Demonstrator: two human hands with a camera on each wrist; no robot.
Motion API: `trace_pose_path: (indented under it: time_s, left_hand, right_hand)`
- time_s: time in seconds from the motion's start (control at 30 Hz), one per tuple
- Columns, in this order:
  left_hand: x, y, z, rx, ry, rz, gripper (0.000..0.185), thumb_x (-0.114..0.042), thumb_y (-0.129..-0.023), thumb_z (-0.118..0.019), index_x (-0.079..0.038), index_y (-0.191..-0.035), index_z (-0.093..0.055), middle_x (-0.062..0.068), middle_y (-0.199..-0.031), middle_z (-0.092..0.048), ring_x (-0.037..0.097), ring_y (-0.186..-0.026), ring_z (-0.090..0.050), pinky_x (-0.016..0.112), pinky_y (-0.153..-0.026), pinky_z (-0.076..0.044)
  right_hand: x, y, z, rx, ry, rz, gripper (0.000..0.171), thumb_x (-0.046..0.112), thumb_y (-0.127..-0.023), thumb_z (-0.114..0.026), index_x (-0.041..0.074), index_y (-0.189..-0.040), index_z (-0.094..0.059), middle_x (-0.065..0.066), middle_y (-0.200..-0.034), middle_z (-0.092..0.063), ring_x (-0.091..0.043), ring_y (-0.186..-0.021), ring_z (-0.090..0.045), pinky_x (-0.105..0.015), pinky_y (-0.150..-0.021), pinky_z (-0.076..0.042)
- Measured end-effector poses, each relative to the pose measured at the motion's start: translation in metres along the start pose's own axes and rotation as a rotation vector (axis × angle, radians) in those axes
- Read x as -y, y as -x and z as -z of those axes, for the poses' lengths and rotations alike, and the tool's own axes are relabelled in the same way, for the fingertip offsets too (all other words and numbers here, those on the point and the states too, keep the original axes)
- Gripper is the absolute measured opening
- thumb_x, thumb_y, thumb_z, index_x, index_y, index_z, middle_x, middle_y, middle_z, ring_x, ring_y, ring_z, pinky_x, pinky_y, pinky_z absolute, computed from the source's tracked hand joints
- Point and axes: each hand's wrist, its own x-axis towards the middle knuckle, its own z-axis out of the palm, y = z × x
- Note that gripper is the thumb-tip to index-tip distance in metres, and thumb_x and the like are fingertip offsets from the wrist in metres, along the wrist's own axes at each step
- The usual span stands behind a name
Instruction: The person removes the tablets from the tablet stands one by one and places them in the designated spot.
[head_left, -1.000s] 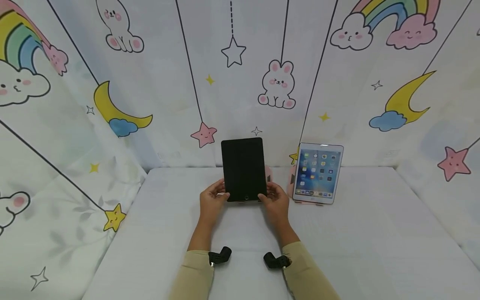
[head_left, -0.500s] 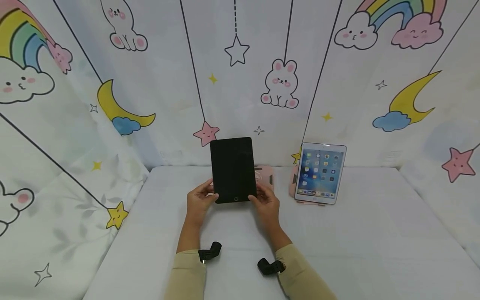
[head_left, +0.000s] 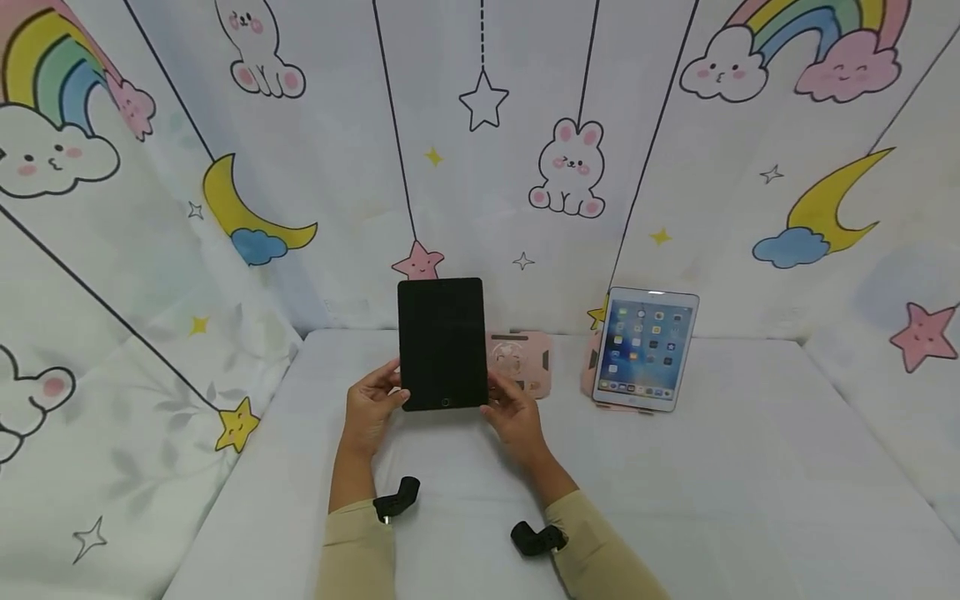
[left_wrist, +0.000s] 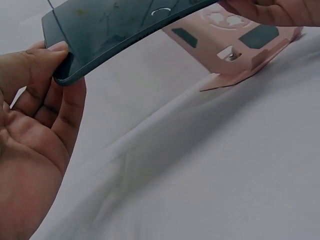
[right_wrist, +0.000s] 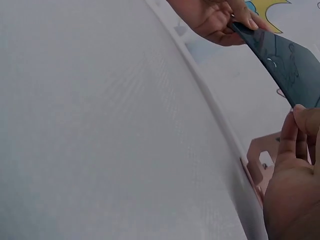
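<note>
A black tablet (head_left: 442, 342) with a dark screen and a round home button is held upright, its screen toward me. My left hand (head_left: 369, 408) pinches its lower left corner, thumb on the front and fingers behind. At the lower right corner my right hand (head_left: 516, 417) grips it the same way. In the left wrist view the tablet (left_wrist: 115, 32) hangs above the white table, in front of a pink stand (left_wrist: 220, 40). That pink stand (head_left: 531, 362) shows just right of the tablet in the head view, partly hidden by it.
To the right, a white tablet (head_left: 645, 350) with a lit screen of app icons leans on a second pink stand (head_left: 590, 367). Both stands are near the back edge of the white table (head_left: 720, 500). Behind hangs a cartoon-printed cloth (head_left: 352, 167).
Both hands have carried the black tablet to the left, away from the pink stand, uncovering more of it. The white tablet stays on its stand.
</note>
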Motion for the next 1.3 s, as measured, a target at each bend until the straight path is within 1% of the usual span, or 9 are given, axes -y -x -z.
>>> trace_pose_path:
  time_s: [0.17, 0.3, 0.43, 0.57, 0.7, 0.87, 0.93, 1.1, 1.3]
  left_hand:
    - [-0.009, 0.003, 0.011, -0.007, -0.025, -0.016, 0.056, 0.028, -0.081, -0.061, 0.011, -0.134, -0.060, 0.000, -0.098, -0.071, 0.009, -0.093, -0.067, 0.016, -0.074, -0.057]
    - [-0.013, 0.005, 0.018, -0.019, -0.061, -0.003, 0.054, 0.028, -0.081, -0.062, 0.014, -0.134, -0.057, -0.001, -0.097, -0.071, 0.009, -0.093, -0.067, 0.016, -0.074, -0.058]
    - [-0.017, 0.007, 0.021, -0.042, -0.124, 0.008, 0.055, 0.026, -0.081, -0.064, 0.021, -0.134, -0.051, -0.001, -0.096, -0.071, 0.008, -0.091, -0.066, 0.015, -0.073, -0.058]
    - [-0.020, 0.007, 0.027, -0.073, -0.186, 0.031, 0.056, 0.024, -0.081, -0.065, 0.022, -0.135, -0.048, -0.001, -0.095, -0.069, 0.007, -0.089, -0.065, 0.014, -0.074, -0.057]
    - [-0.021, 0.006, 0.029, -0.124, -0.243, 0.099, 0.058, 0.024, -0.082, -0.065, 0.019, -0.138, -0.050, -0.001, -0.095, -0.068, 0.006, -0.086, -0.065, 0.015, -0.074, -0.058]
    - [-0.025, 0.007, 0.028, -0.184, -0.304, 0.205, 0.061, 0.020, -0.083, -0.067, 0.013, -0.141, -0.051, -0.004, -0.092, -0.068, 0.005, -0.083, -0.064, 0.015, -0.073, -0.057]
    - [-0.026, 0.007, 0.029, -0.197, -0.327, 0.237, 0.061, 0.019, -0.083, -0.068, 0.010, -0.142, -0.052, -0.005, -0.091, -0.068, 0.005, -0.082, -0.064, 0.014, -0.073, -0.057]
    - [-0.026, 0.007, 0.031, -0.199, -0.379, 0.276, 0.059, 0.016, -0.086, -0.069, 0.005, -0.142, -0.056, -0.005, -0.091, -0.068, 0.005, -0.083, -0.064, 0.015, -0.073, -0.057]
    - [-0.022, 0.005, 0.033, -0.200, -0.448, 0.313, 0.056, 0.011, -0.087, -0.071, 0.003, -0.141, -0.058, -0.007, -0.089, -0.069, 0.005, -0.084, -0.065, 0.016, -0.075, -0.056]
  right_hand:
    - [-0.002, 0.001, -0.009, 0.026, 0.029, -0.046, 0.063, -0.006, -0.091, -0.069, -0.003, -0.149, -0.048, -0.032, -0.131, -0.055, -0.007, -0.109, -0.061, -0.014, -0.088, -0.055]
    - [-0.004, 0.000, -0.014, 0.045, 0.002, -0.074, 0.064, -0.008, -0.091, -0.068, -0.004, -0.150, -0.045, -0.034, -0.131, -0.054, -0.008, -0.108, -0.060, -0.013, -0.088, -0.054]
    - [-0.002, 0.000, -0.016, 0.085, 0.006, -0.140, 0.064, -0.009, -0.092, -0.065, -0.002, -0.152, -0.044, -0.031, -0.134, -0.054, -0.007, -0.111, -0.060, -0.014, -0.092, -0.053]
    - [0.000, -0.002, -0.018, 0.139, 0.023, -0.220, 0.063, -0.008, -0.095, -0.062, 0.002, -0.154, -0.042, -0.025, -0.139, -0.052, -0.018, -0.119, -0.060, -0.017, -0.095, -0.054]
    - [-0.001, -0.004, -0.018, 0.193, -0.001, -0.281, 0.067, -0.007, -0.096, -0.061, 0.001, -0.157, -0.036, -0.024, -0.145, -0.046, -0.031, -0.127, -0.058, -0.018, -0.095, -0.054]
    - [-0.002, -0.003, -0.018, 0.236, -0.074, -0.386, 0.073, -0.006, -0.095, -0.062, 0.003, -0.160, -0.030, -0.023, -0.149, -0.041, -0.027, -0.128, -0.057, -0.018, -0.094, -0.054]
    - [-0.001, -0.003, -0.019, 0.242, -0.080, -0.420, 0.073, -0.005, -0.095, -0.062, 0.003, -0.160, -0.029, -0.022, -0.149, -0.042, -0.027, -0.128, -0.057, -0.019, -0.094, -0.055]
    - [-0.001, -0.003, -0.019, 0.237, -0.068, -0.466, 0.073, 0.001, -0.095, -0.067, 0.001, -0.158, -0.031, -0.022, -0.149, -0.044, -0.028, -0.132, -0.055, -0.019, -0.094, -0.054]
    - [0.000, -0.005, -0.019, 0.226, -0.069, -0.483, 0.074, 0.004, -0.094, -0.069, -0.003, -0.157, -0.031, -0.022, -0.151, -0.047, -0.023, -0.129, -0.055, -0.017, -0.093, -0.053]
